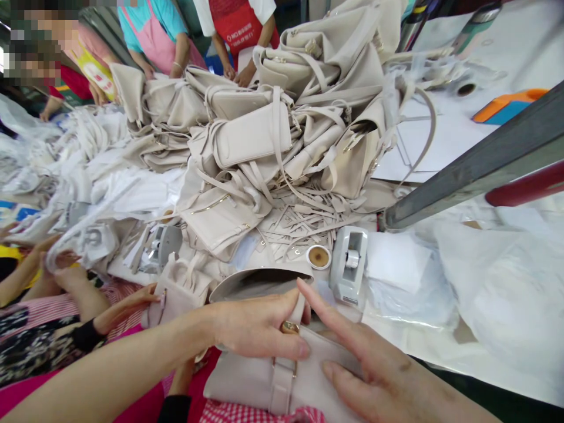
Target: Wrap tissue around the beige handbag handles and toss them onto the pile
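Observation:
A beige handbag (240, 379) lies in front of me, its mouth gaping at the far side. My left hand (259, 326) is closed on the bag's strap (299, 308), beside a gold-coloured turn clasp (289, 327). Under the left thumb, a second strap piece (282, 385) runs down the front through a metal loop. My right hand (361, 358) rests against the bag with forefinger stretched out and thumb apart. Its forefinger tip is close to the strap's upper end, by the left fingers. The left fingertips are partly hidden.
Beige handbags (251, 135) are heaped across the table, with loose strap pieces (304, 223) before them. A tape dispenser (350, 264) and a tape roll (318, 257) stand just beyond my hands. A metal post (476, 158) slants at right. Co-workers' hands (127, 305) handle another bag at left.

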Motion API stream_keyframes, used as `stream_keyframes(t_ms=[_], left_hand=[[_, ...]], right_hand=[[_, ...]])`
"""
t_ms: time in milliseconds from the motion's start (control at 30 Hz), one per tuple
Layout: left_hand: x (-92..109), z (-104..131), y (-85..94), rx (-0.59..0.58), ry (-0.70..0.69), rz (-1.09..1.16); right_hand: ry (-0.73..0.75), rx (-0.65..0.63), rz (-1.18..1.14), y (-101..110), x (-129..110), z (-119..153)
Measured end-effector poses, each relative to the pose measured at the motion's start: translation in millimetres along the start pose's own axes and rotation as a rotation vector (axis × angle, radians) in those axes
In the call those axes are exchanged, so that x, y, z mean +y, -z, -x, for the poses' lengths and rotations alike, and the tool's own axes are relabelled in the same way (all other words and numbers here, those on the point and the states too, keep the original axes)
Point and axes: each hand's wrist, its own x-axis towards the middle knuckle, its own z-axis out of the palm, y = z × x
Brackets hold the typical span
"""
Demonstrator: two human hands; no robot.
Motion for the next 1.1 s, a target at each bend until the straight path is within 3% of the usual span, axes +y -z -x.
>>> stream_keyframes(t_ms=[400, 667, 900, 1100], left_hand=[[-13.9, 2.4, 3.3, -0.086, -0.060, 0.035], [-5.1, -1.5, 6.6, -0.109, 0.061, 0.100], [4.3, 0.5, 4.1, -0.020, -0.019, 0.110], [10.1, 0.8, -2.7, 0.041, 0.103, 0.038]], right_hand=[[-0.063, -0.078, -0.081, 0.1, 0.7, -1.9], [-0.122, -0.069, -0.029, -1.9, -6.8, -7.4], [-0.175, -0.082, 0.018, 1.7, -14.0, -7.8], [-0.116, -0.074, 0.037, 1.4, -11.9, -3.0]])
